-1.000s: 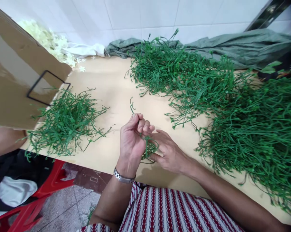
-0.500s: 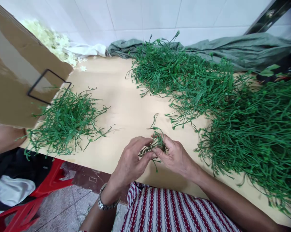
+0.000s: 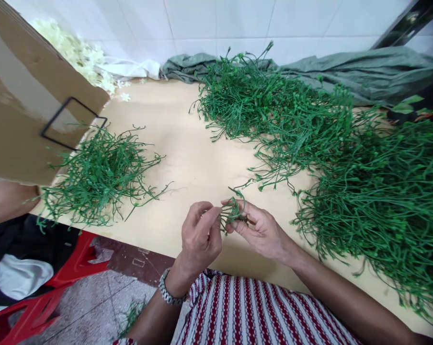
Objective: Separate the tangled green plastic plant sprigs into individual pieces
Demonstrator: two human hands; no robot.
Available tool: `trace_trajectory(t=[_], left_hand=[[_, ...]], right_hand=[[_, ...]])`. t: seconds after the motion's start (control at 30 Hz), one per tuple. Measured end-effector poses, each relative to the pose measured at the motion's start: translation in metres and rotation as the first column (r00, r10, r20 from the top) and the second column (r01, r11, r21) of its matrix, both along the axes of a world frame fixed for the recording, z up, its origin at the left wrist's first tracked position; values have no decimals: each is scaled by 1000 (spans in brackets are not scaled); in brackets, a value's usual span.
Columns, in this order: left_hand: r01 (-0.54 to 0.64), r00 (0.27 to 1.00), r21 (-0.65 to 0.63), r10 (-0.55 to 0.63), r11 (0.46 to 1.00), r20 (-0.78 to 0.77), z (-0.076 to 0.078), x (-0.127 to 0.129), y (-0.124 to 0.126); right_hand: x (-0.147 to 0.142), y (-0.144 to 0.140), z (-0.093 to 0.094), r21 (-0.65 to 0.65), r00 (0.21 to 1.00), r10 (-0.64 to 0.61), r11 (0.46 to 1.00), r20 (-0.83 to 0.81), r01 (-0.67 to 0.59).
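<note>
A small green plastic sprig (image 3: pixel 233 211) is pinched between the left hand (image 3: pixel 201 237) and the right hand (image 3: pixel 261 231) above the table's (image 3: pixel 188 158) near edge. Separating seems in hand; a steady pull is needed. Farther left lies a small stem pile (image 3: pixel 97 175), far right the large pile (image 3: pixel 327 143).

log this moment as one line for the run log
left hand: pinching small green plastic stem cluster | right hand: gripping same cluster | small green stem pile: left | large green stem heap: right
</note>
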State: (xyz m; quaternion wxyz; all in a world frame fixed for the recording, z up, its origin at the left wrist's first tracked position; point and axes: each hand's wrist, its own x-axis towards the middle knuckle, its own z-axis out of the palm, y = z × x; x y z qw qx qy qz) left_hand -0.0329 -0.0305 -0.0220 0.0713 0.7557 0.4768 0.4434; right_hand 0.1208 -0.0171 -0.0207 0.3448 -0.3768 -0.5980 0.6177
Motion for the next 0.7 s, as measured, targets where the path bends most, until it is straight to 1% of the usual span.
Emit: trace_trajectory(t=[0.07,0.17,0.23,0.27,0.33,0.4,0.47,0.6,0.7], left_hand=[[3,1000,42,-2,999,-25,0,-1,0],[-24,996,133,35,991,-86,3,-2,0],[-13,990,144,32,989,-134,6,0,-2],[0,989,115,17,993,-147,7,1,-2],[18,991,2,-17,1000,-132,8,3,-4],[32,995,-117,-42,993,-88,8,4,-5],[61,996,-189,-71,980,-46,7,4,-5],[150,988,-251,-154,956,3,11,-1,-2],[232,973,-351,-217,907,82,17,-4,0]], right_hand=[[-1,0,-1,4,999,-23,1000,22,23],[-3,-1,-1,-12,999,-53,998,11,53],[-4,-1,0,-19,996,-83,996,-19,83],[-5,-1,0,-17,995,-98,995,-30,98],[-7,-2,0,12,993,-119,993,-14,119],[-8,-3,-1,66,991,-128,990,35,126],[-8,-3,-2,114,987,-127,987,101,115],[-2,-2,0,168,968,-72,985,241,31],[3,-2,4,184,961,25,980,275,-78]])
